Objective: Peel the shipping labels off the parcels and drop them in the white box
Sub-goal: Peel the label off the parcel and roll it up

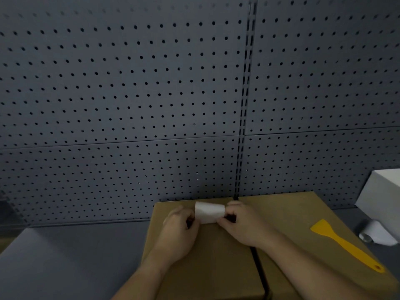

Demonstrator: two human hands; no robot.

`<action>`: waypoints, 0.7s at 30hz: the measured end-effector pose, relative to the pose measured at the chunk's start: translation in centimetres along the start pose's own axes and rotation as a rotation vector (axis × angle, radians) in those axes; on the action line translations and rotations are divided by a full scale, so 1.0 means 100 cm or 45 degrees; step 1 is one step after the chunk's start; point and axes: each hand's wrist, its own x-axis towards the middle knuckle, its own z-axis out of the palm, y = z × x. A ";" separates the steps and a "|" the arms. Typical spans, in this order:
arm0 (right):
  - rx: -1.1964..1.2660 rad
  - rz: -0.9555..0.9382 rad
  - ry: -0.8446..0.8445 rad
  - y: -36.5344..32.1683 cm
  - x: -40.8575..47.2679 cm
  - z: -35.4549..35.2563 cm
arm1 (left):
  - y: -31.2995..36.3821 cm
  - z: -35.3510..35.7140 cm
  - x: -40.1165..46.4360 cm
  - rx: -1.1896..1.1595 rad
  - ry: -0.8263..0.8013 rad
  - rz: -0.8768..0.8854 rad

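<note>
Two brown cardboard parcels stand side by side in front of me, the left parcel (207, 256) and the right parcel (292, 215), with a dark gap between them. A white shipping label (208, 212) is lifted and curled above the far edge of the left parcel. My left hand (179, 230) pinches the label's left edge and my right hand (242, 224) pinches its right edge. The white box (383, 195) sits at the far right, partly cut off by the frame.
A yellow plastic scraper (346, 245) lies on the right parcel. A curled white sheet (376, 233) lies on the grey table (75, 260) below the white box. A dark grey pegboard wall (151, 94) rises right behind the parcels.
</note>
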 end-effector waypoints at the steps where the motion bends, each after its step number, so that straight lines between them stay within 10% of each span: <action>1: -0.009 -0.002 0.007 0.000 0.001 0.000 | 0.001 -0.001 0.000 -0.011 0.001 0.007; 21: 0.022 -0.009 0.068 0.007 0.001 0.007 | 0.000 0.001 0.001 -0.041 0.013 0.019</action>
